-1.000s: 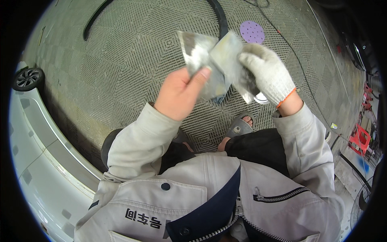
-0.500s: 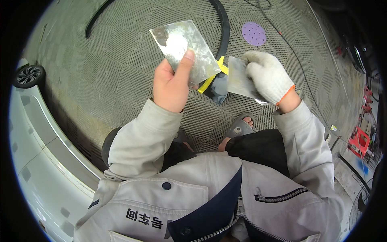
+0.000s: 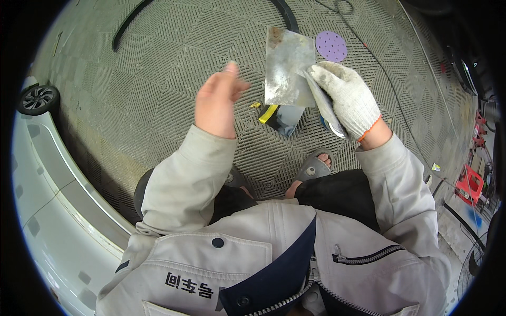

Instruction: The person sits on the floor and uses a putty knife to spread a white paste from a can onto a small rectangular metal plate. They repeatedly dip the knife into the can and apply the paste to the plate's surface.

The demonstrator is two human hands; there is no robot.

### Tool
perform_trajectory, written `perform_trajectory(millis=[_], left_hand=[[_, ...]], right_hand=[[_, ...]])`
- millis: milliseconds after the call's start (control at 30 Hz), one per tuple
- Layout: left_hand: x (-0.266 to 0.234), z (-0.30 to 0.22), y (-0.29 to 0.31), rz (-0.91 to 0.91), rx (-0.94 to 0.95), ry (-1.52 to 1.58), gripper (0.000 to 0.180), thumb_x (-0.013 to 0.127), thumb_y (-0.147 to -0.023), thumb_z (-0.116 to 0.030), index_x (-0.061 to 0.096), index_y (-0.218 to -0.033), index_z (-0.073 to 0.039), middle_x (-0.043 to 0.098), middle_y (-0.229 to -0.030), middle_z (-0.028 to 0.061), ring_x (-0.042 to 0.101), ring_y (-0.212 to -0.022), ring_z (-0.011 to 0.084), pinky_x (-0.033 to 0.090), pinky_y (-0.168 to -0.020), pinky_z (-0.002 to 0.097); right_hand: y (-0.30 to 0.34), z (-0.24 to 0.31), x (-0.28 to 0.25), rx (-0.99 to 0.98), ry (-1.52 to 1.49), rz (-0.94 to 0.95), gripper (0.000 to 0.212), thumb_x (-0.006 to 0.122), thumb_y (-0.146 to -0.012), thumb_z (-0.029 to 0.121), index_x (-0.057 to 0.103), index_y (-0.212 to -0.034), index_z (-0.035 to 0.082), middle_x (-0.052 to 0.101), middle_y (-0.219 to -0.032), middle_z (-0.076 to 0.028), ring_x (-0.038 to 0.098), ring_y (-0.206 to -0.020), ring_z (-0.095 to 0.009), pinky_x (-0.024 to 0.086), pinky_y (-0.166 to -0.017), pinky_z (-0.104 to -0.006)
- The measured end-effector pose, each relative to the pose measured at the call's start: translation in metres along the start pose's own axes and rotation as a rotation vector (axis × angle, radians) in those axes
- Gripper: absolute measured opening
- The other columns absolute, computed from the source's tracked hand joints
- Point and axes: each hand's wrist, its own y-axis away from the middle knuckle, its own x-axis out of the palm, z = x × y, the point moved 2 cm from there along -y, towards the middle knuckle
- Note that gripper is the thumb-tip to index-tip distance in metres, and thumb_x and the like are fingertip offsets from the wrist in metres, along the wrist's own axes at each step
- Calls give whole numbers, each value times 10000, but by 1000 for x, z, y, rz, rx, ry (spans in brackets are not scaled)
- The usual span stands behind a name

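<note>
My right hand (image 3: pixel 349 99), in a white knitted glove with an orange cuff edge, is closed on two thin metal plates. One flat rectangular plate (image 3: pixel 289 73), smeared with pale residue and a brown corner, reaches out beyond the fingertips. The other plate (image 3: pixel 322 99) is seen nearly edge-on against the glove. My left hand (image 3: pixel 217 105) is bare, slightly blurred and holds nothing. Its thumb points up and its fingers are apart, left of the plates. Below the plates a dark glossy piece (image 3: pixel 285 120) with yellow tape (image 3: pixel 268 114) lies partly hidden.
A purple perforated sanding disc (image 3: pixel 331 46) lies on the ribbed floor mat (image 3: pixel 158 100). Beyond are a curved black strip (image 3: pixel 126 26) and a thin cable (image 3: pixel 390 71). A white car (image 3: pixel 68 210) stands at the left. A red plastic stool (image 3: pixel 470 184) is at the right.
The plate formerly in my left hand has passed to my right hand, beside the other plate. My left hand has let go and drawn slightly left.
</note>
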Motion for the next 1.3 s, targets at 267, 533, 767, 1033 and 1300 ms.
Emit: perform_trajectory(millis=[267, 533, 767, 1033, 1300], left_hand=[[14, 11, 14, 461, -66, 553, 430, 621, -1111, -347, 699, -1308, 27, 764, -1200, 121, 687, -1169, 270, 466, -1141, 437], [9, 7, 16, 320, -139, 385, 278, 709, -1069, -195, 706, -1273, -6, 763, -1188, 69, 730, -1066, 151, 594, -912, 318], [13, 10, 18, 475, -160, 488, 199, 679, -1074, -123, 706, -1254, -42, 760, -1212, 52, 722, -1112, 176, 578, -967, 355], [26, 21, 27, 588, -62, 183, 299, 781, -1029, -210, 762, -1235, 6, 771, -1146, 26, 670, -1042, 95, 519, -947, 290], [19, 24, 16, 390, -90, 253, 240, 733, -1059, -179, 734, -1214, 5, 765, -1110, 22, 691, -1008, 99, 542, -910, 281]], right_hand=[[9, -3, 8, -116, 31, 33, 491, 655, -1088, 301, 653, -1378, -96, 773, -1209, -165, 726, -1063, -186, 577, -950, -309], [7, 4, -5, -22, -78, 245, 426, 678, -1065, 387, 725, -1212, -10, 755, -1014, -63, 695, -889, -121, 576, -816, -278], [-14, 7, -36, -56, -75, -384, 380, 716, -1044, 317, 698, -1212, -24, 758, -1006, -126, 711, -770, -170, 566, -650, -312], [-15, -22, -20, 18, -467, -38, 455, 731, -1051, 293, 675, -1328, -64, 742, -1214, -147, 717, -1102, -237, 573, -1030, -394], [-49, -49, -112, -24, 772, -177, 633, 677, -975, 541, 746, -1344, 32, 810, -1142, -162, 751, -1140, -397, 574, -1041, -439]])
